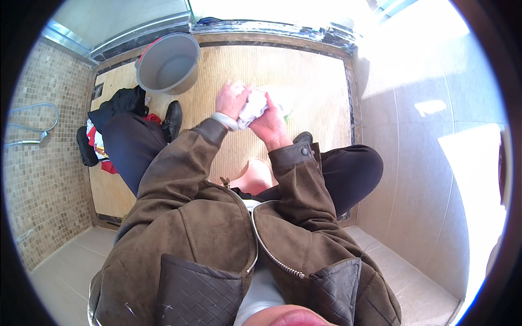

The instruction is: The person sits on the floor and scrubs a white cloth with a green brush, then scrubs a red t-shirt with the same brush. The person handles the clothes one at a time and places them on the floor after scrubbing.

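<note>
Above the ribbed floor, both of my hands grip a crumpled white cloth (254, 106). My left hand (232, 100), with a pale bangle at the wrist, presses on the cloth from the left and is slightly blurred. On the other side, my right hand (272, 124) holds the cloth against its palm with the thumb up. A grey bucket (157, 77) stands beyond my left knee, and its visible bottom looks bare. A pink plastic object (257, 177) sits low between my legs, partly hidden by my jacket.
Black, red and white clothes (122, 104) lie in a heap beside my left leg. A shower hose (34, 106) hangs along the mosaic wall (53, 171). Smooth tiles (420, 163) line the right wall. A raised stone sill (261, 28) borders the far floor edge.
</note>
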`<state>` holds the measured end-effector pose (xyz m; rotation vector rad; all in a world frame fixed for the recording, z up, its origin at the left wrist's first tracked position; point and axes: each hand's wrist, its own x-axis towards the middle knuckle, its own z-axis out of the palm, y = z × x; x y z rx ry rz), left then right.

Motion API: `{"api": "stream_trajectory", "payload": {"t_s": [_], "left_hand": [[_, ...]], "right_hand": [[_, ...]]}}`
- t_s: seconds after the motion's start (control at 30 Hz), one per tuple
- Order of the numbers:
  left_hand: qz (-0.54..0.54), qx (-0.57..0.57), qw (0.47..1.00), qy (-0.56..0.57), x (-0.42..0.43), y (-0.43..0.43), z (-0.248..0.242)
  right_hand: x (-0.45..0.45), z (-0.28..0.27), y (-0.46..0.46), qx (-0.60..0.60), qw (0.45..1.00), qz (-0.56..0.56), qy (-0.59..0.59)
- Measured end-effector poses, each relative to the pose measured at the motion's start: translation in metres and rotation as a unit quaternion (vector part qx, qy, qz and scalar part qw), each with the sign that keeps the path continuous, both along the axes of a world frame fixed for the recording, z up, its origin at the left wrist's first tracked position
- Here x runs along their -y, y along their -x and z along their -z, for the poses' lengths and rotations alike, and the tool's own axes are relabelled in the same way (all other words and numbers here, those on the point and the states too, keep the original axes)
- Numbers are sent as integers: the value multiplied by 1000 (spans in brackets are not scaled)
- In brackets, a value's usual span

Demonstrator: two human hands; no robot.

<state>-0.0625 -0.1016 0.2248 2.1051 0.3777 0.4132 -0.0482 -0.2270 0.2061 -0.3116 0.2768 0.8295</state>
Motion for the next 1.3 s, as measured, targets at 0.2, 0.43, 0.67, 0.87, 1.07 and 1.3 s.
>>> {"api": "stream_trajectory", "payload": {"t_s": [0.2, 0.43, 0.67, 0.87, 1.07, 1.3], "left_hand": [[21, 80, 984, -156, 2, 2, -42], [-2, 65, 985, -161, 55, 10, 8], [36, 90, 994, -41, 40, 13, -13], [-21, 7, 999, 25, 29, 9, -3], [100, -120, 984, 84, -7, -2, -28], [163, -93, 975, 120, -7, 3, -18]], "right_hand": [[4, -33, -3, -6, 998, -67, 5], [2, -7, 2, 37, 998, -4, -45], [-1, 12, -3, -8, 997, -9, -77], [3, -5, -3, -5, 1000, 21, -23], [10, -21, -23, 111, 990, 76, 40], [21, -42, -27, 173, 975, 134, 47]]}}
